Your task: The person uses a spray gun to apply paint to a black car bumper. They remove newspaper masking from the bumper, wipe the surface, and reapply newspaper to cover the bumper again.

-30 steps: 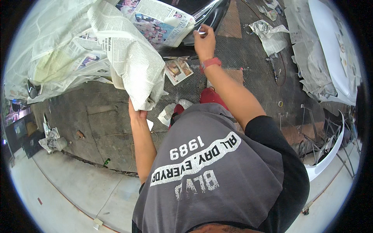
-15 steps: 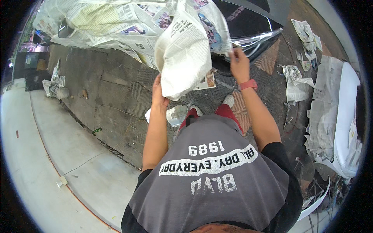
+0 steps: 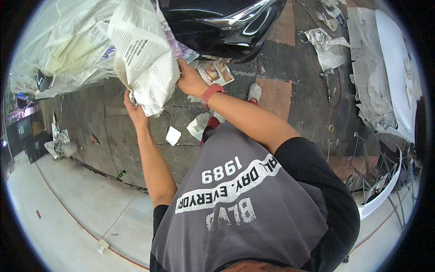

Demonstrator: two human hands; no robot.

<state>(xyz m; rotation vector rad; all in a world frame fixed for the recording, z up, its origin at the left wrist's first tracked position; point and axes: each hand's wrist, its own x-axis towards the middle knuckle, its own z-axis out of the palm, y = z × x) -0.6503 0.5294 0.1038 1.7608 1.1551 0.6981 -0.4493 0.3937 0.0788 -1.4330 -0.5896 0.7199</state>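
A large newspaper sheet [image 3: 147, 63] hangs over the front of a black car [image 3: 190, 34], joined to more newspaper and clear film that cover the car's left part. My left hand [image 3: 135, 109] is closed on the sheet's lower left edge. At its right edge, my right hand [image 3: 191, 81] is closed with the fingertips on the paper, partly hidden behind it. To the right of the sheet, the car's headlight [image 3: 244, 16] and glossy bumper are uncovered.
Newspaper pieces [image 3: 215, 72] lie on the dark matted floor below the bumper. At the right, a white panel [image 3: 396, 68] rests beside spread newspaper. Crumpled paper [image 3: 328, 47] and a red hose [image 3: 337, 93] are nearer. A small tape roll [image 3: 331, 128] lies on the mat.
I have turned and shifted left, with the sheet carried along. My right hand has come across toward my left, away from the headlight, which now shows more fully.
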